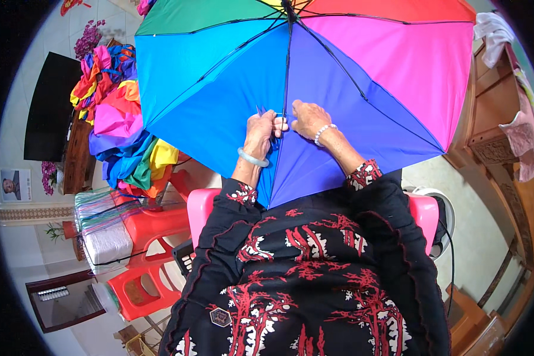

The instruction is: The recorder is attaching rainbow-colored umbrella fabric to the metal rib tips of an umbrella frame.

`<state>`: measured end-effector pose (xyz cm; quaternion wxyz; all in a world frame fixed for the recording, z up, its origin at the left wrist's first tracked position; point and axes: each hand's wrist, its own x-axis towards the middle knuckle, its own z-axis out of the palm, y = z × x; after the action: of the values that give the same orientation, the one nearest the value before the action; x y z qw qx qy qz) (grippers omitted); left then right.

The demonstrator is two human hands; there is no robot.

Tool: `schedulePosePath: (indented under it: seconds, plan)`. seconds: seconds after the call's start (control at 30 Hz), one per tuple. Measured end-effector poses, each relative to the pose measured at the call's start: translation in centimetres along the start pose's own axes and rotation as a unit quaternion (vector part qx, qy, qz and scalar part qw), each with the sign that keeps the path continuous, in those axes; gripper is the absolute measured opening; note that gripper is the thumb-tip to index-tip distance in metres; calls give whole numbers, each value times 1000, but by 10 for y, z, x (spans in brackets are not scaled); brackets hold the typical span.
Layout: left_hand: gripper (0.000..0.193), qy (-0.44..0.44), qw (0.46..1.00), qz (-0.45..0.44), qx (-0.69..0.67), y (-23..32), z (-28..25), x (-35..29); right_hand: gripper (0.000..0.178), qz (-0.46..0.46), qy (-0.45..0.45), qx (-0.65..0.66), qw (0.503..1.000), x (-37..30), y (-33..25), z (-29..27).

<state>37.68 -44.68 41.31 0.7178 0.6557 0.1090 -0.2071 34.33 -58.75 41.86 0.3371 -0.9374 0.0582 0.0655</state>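
Observation:
A rainbow-coloured umbrella (362,148) is spread open in front of me, its inner side with the black ribs facing me. My left hand (262,132) is closed at the middle rib (287,77), fingers curled around it where the blue and purple panels meet. A small dark blue thing (275,143) shows beneath that hand, too covered to name. Just right of the rib, my right hand (312,121) is over the purple panel, its fingertips drawn together in a pinch. Whatever they hold, perhaps something thin, is too small to make out.
At left, a heap of colourful cloth (121,118) lies beside red plastic stools (154,222). A white bundle with coloured strands (104,237) rests near them. Wooden furniture (492,118) stands at right, and a white bucket (448,207) is beside my pink chair (422,216).

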Motion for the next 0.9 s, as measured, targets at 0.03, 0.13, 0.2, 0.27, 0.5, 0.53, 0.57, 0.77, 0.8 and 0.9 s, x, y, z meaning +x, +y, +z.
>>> schedulePosePath:
  seconds: [0.03, 0.13, 0.2, 0.27, 0.5, 0.53, 0.57, 0.77, 0.8, 0.9]
  plan:
    - [15, 0, 1000, 0, 0, 0, 0, 0, 26, 0, 0, 0, 1000, 0, 1, 1]
    - [16, -12, 1000, -4, 0, -1, -1, 1, 26, -12, 9, -3, 1000, 1, 4, 2]
    - [16, -13, 1000, -2, 1, -1, -1, 2, 26, -11, 9, -3, 1000, 2, 4, 2]
    - [17, -14, 1000, 0, 2, -1, -1, 1, 26, -10, 7, -5, 1000, 1, 4, 2]
    - [15, -37, 999, 4, 6, -1, -4, 3, 23, -25, 21, 7, 999, 1, 4, 3]
    - [14, -50, 999, 2, 5, 0, -4, 3, 22, -31, 29, 10, 999, 2, 5, 3]
    - [14, -49, 999, 3, 4, 1, -4, 2, 22, -32, 29, 8, 999, 2, 6, 2]
    - [13, -50, 998, -2, 24, 0, -2, 0, 15, -93, 93, 81, 988, 8, 8, 0]
    - [13, -51, 998, -2, 32, 0, -2, 0, 16, -112, 125, 99, 981, 10, 8, 1]
    - [13, -56, 998, -15, 16, 0, -3, 3, 16, -115, 142, 48, 982, 18, 7, 1]
